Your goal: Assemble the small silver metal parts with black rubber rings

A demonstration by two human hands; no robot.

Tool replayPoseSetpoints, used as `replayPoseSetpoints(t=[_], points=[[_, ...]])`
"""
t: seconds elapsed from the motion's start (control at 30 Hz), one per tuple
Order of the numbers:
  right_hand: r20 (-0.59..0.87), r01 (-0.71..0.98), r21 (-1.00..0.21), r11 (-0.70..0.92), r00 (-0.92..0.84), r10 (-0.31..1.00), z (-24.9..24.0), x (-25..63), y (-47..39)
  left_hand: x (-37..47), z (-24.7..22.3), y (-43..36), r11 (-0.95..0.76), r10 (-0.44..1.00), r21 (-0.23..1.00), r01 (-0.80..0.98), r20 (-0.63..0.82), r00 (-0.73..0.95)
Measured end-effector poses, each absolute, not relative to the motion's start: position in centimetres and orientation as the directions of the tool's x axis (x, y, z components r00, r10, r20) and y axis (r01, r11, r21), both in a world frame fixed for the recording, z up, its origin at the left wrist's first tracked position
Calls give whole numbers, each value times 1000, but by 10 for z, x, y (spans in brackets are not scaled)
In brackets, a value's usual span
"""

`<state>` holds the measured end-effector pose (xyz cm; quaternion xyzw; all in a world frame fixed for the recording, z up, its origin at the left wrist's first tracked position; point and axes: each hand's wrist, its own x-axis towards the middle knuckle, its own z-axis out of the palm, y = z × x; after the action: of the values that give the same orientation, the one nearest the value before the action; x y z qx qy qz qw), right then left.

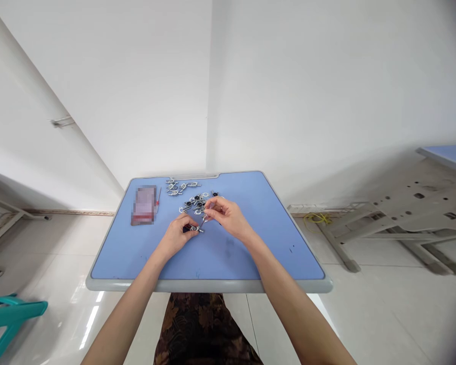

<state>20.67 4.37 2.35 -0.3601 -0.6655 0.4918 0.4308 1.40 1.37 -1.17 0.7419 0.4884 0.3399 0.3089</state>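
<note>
My left hand (pixel 180 234) is closed at the left of the pile, thumb and fingers pinching a small metal fitting (pixel 194 229) low over the blue desk top. Most of that fitting is hidden by the fingers. In my right hand (pixel 225 215) is a thin screwdriver (pixel 204 220), slanting down with its tip at the fitting. Just beyond both hands lies a pile of similar metal fittings with round black parts (pixel 197 198). Farther back is a second group of silver metal pieces (pixel 175 189), without visible black parts.
A blurred-out flat rectangular object (pixel 144 205) lies at the desk's left, beside a thin tool with a red part (pixel 158 200). The blue desk (pixel 228 263) stands by a white wall. Another desk (pixel 403 213) is at right, and a green stool (pixel 11 314) at lower left.
</note>
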Motion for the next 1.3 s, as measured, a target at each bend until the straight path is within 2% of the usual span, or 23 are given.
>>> replayPoseSetpoints(t=[0.13,0.3,1.13,1.3], points=[[368,119,-896,428,-344,864,19,203,43,14,-13,14,-334,934,793,509,208,289],[445,170,-822,543,-402,800,19,202,42,14,-14,15,-318,940,806,500,199,278],[566,254,-646,720,-474,675,17,203,38,16,-10,12,-279,949,833,479,163,269],[602,381,-525,761,-466,649,13,196,38,16,-8,11,-291,945,826,483,169,280]])
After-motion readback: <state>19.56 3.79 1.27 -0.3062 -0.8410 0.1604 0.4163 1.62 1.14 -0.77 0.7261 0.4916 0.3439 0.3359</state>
